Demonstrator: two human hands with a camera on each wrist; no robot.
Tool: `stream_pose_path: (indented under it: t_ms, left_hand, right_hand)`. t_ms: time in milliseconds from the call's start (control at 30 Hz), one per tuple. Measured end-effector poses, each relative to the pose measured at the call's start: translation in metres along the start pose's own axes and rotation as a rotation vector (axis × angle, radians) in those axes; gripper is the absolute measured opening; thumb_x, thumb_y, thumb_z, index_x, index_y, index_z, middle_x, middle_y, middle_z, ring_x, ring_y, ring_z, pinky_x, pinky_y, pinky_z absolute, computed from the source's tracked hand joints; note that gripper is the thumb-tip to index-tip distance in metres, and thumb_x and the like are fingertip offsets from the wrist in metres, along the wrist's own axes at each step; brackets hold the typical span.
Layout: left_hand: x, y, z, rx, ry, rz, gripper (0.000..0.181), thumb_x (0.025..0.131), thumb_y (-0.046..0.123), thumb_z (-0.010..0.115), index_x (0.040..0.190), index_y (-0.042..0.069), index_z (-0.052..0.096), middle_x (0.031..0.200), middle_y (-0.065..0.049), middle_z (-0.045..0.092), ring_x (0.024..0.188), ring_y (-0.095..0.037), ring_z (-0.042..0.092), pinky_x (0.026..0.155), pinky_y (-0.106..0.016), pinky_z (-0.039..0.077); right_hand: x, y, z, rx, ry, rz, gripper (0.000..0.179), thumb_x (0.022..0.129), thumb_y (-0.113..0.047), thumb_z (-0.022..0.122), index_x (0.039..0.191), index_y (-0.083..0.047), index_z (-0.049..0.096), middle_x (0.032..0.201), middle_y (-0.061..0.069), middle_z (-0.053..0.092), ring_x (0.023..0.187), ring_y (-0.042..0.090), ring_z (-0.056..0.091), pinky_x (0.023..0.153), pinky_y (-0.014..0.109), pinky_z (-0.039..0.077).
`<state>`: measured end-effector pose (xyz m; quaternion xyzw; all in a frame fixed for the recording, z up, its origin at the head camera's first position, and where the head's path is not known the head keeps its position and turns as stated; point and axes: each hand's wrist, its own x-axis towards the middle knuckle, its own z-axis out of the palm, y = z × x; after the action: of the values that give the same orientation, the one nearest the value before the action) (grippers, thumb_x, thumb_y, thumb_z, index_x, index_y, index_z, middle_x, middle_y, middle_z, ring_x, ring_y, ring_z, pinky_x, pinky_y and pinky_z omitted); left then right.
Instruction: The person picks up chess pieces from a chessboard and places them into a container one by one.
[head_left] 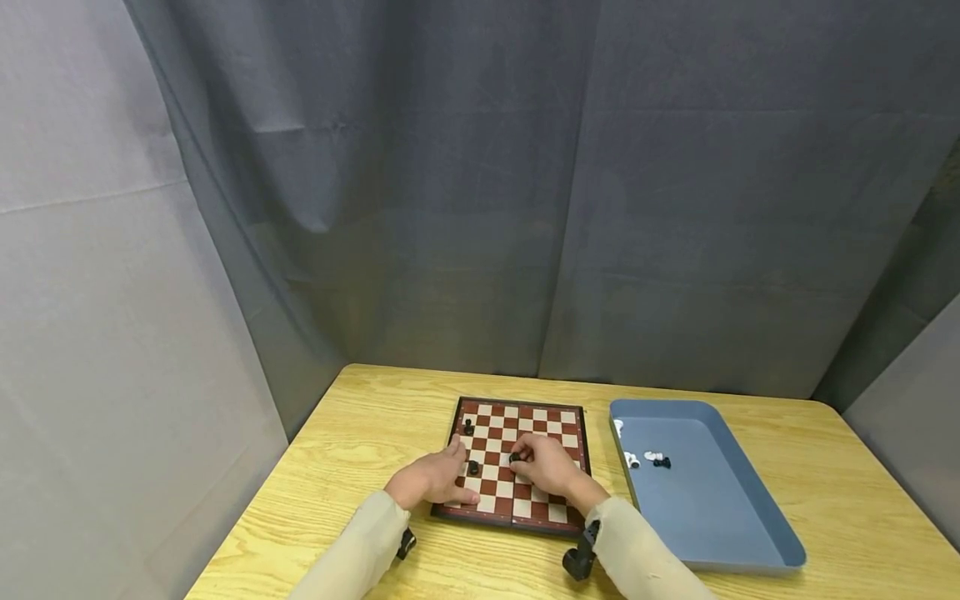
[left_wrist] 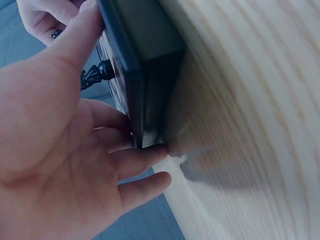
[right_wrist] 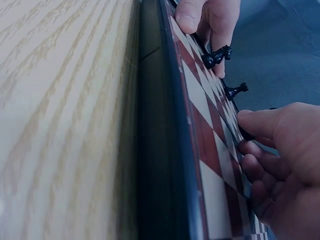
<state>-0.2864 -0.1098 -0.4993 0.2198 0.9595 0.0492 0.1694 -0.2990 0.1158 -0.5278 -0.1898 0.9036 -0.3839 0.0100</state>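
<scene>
Head view: grey curtains hang behind a wooden table. Toward its right edge lies a blue tray, left of that a checkered board. The left hand, fingers spread, touches the board's left edge. The right hand pinches a small dark piece over the board's middle. A black knight and, nearer the far left corner, a black rook stand upright. White pieces lie by the tray's left wall.
</scene>
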Motion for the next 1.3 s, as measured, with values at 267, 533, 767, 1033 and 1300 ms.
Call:
stream_pose_path:
  t_ms: [267, 533, 767, 1033, 1300]
  left_hand:
    - [-0.001, 0.0, 0.001, 0.002, 0.001, 0.003, 0.098, 0.083, 0.06, 0.058, 0.149, -0.002, 0.021, 0.156, -0.018, 0.011, 0.123, -0.029, 0.048, 0.087, -0.032, 0.048]
    - [-0.001, 0.0, 0.001, 0.015, -0.003, -0.001, 0.098, 0.083, 0.061, 0.057, 0.149, -0.002, 0.021, 0.156, -0.018, 0.01, 0.123, -0.029, 0.047, 0.084, -0.032, 0.048]
    - [0.0, 0.0, 0.0, 0.019, -0.004, 0.0, 0.098, 0.083, 0.061, 0.057, 0.149, -0.002, 0.02, 0.156, -0.018, 0.01, 0.123, -0.029, 0.047, 0.087, -0.033, 0.048]
    - [-0.001, 0.001, 0.002, 0.007, 0.001, 0.009, 0.097, 0.084, 0.061, 0.056, 0.149, -0.002, 0.021, 0.156, -0.019, 0.01, 0.128, -0.03, 0.042, 0.092, -0.034, 0.046]
    - [-0.003, 0.002, 0.0, 0.008, 0.002, 0.012, 0.097, 0.084, 0.06, 0.057, 0.149, -0.003, 0.022, 0.156, -0.019, 0.01, 0.13, -0.03, 0.04, 0.092, -0.034, 0.046]
  right_hand:
    - [-0.007, 0.002, -0.011, 0.059, -0.02, 0.02, 0.015, 0.089, -0.012, 0.066, 0.102, -0.006, 0.063, 0.084, -0.001, 0.057, 0.071, 0.014, 0.052, 0.061, 0.031, 0.044]
    - [-0.014, 0.012, -0.023, 0.025, 0.046, 0.051, 0.013, 0.086, -0.008, 0.068, 0.097, -0.009, 0.062, 0.082, -0.001, 0.055, 0.071, 0.013, 0.05, 0.063, 0.032, 0.044]
    - [-0.022, 0.017, -0.04, 0.067, 0.078, 0.067, 0.014, 0.085, -0.006, 0.068, 0.097, -0.006, 0.062, 0.082, 0.0, 0.056, 0.069, 0.014, 0.051, 0.06, 0.031, 0.044]
    - [-0.031, 0.024, -0.06, 0.09, 0.058, 0.083, 0.015, 0.086, -0.003, 0.064, 0.1, -0.003, 0.06, 0.082, 0.003, 0.054, 0.066, 0.016, 0.048, 0.055, 0.03, 0.043]
    - [-0.037, 0.032, -0.078, 0.044, 0.087, 0.083, 0.014, 0.087, -0.005, 0.065, 0.099, -0.004, 0.059, 0.083, 0.004, 0.053, 0.068, 0.017, 0.047, 0.059, 0.032, 0.041]
